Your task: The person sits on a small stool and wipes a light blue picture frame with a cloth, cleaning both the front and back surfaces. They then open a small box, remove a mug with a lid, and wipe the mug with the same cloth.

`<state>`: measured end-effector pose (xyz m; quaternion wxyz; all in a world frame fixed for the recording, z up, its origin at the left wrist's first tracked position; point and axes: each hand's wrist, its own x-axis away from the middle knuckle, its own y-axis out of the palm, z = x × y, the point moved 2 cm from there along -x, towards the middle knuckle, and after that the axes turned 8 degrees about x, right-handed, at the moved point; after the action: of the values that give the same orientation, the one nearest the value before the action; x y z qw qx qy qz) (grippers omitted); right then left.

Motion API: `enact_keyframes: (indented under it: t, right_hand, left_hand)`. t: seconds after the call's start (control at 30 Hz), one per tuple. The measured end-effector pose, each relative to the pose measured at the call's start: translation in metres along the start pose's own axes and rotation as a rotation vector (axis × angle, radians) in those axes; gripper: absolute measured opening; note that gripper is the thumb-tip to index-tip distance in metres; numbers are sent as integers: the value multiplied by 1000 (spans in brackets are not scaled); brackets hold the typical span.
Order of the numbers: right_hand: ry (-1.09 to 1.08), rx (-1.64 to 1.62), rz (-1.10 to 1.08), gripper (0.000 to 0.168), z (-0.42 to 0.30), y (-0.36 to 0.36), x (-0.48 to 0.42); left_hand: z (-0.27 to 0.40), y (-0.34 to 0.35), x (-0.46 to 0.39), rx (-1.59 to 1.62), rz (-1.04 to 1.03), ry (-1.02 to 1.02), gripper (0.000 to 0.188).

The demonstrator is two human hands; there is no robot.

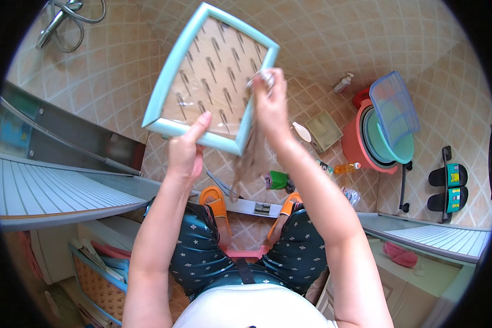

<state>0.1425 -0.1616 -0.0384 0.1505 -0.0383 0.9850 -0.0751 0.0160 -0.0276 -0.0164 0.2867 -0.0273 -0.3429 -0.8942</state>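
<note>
A light-blue picture frame point(160, 92) with a patterned tan panel point(213, 82) is held up, tilted, in front of me. My left hand point(187, 149) grips its lower edge, thumb on the panel. My right hand point(270, 100) holds a bunched brownish cloth point(252, 156) against the frame's right edge; the cloth hangs down, blurred. Whether liquid runs from it I cannot tell. Below, between my orange slippers point(215, 201), lies the metal-fitted door sill point(262, 208).
At the right stand nested basins and a red bucket point(352, 141) with a blue basket point(393, 106). A square floor tray point(324, 130), a green packet point(276, 180), an orange bottle point(347, 167) and a clear plastic bottle point(351, 196) lie on the tiles. Folding doors point(61, 192) flank me; a shower head hangs upper left.
</note>
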Motion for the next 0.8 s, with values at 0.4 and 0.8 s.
enact_keyframes:
  t: [0.4,0.8]
  right_hand:
    - [207,-96,-137,24,29,13,-5]
    - [338,158,-532,32,63,-42,60]
  left_hand:
    - [-28,6,-21,43,65,112,50]
    - [-42,10,-83,58,163,110,27]
